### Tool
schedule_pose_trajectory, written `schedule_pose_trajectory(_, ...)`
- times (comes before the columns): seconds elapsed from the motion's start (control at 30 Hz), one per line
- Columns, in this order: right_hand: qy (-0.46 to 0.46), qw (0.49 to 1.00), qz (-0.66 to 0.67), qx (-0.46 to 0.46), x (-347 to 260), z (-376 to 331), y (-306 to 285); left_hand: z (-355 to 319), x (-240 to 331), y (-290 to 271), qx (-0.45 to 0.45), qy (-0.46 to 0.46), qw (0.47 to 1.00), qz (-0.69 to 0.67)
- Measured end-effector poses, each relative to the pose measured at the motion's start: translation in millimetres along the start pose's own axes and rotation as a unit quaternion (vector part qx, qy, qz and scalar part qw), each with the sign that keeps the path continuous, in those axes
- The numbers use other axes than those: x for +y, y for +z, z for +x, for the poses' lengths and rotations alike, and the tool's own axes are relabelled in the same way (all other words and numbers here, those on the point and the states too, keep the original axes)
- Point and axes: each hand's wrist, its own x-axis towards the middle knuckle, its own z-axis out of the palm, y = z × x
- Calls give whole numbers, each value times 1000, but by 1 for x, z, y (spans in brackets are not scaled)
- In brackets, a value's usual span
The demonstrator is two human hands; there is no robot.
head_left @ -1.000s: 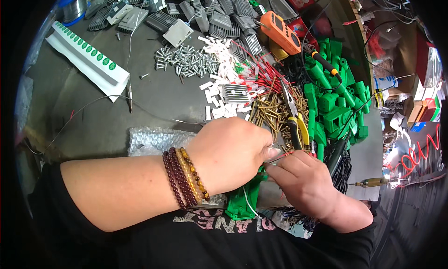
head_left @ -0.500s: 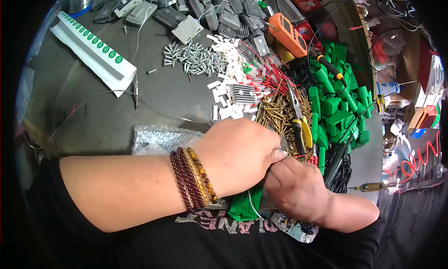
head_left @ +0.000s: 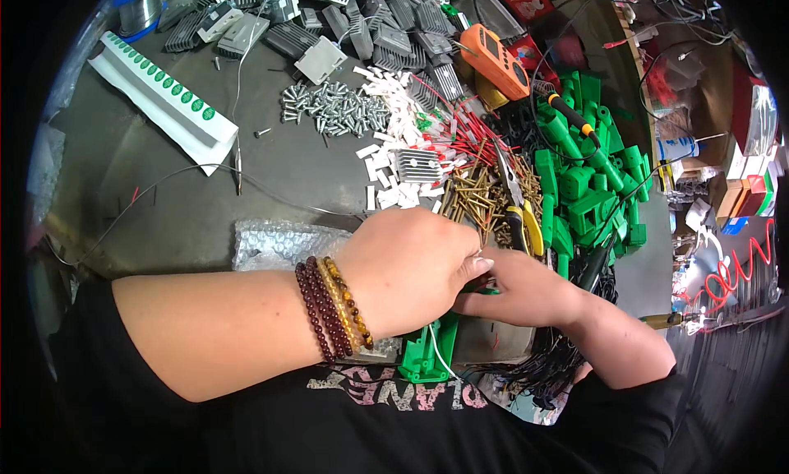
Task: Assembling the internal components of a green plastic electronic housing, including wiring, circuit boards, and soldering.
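My left hand (head_left: 411, 264), with beaded bracelets at its wrist, is closed with the thumb pinched against the fingers. What lies in that pinch is too small and hidden to make out. My right hand (head_left: 522, 289) meets it fingertip to fingertip, its fingers bent inward and partly covered by the left hand. A bit of green shows between the two hands. Below them a green plastic housing (head_left: 427, 355) lies close to my body, its upper end hidden under my left hand. A white wire (head_left: 439, 349) runs out over it.
Past my hands lie brass screws (head_left: 479, 198), pliers (head_left: 518, 203), white sleeves (head_left: 382, 174), silver screws (head_left: 335, 108) and grey finned metal cases (head_left: 403, 42). Green housings (head_left: 588, 190), an orange multimeter (head_left: 496, 63) and black wires (head_left: 546, 359) are at right; bubble wrap (head_left: 283, 242) is beside my left wrist.
My right hand has turned and moved slightly up and left, its fingers reaching further in by my left hand. More black wires show under my right forearm. The view has shifted a little.
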Motion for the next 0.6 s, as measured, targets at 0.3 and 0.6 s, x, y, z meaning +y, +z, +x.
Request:
schedule_pose_trajectory(0.3, -56, 995, -72, 41, 3, 7, 12, -2, 0, 0, 19, 28, 999, 25)
schedule_pose_trajectory(0.6, -134, 982, 61, 117, 30, -14, 5, -4, 4, -3, -29, 15, 998, 48)
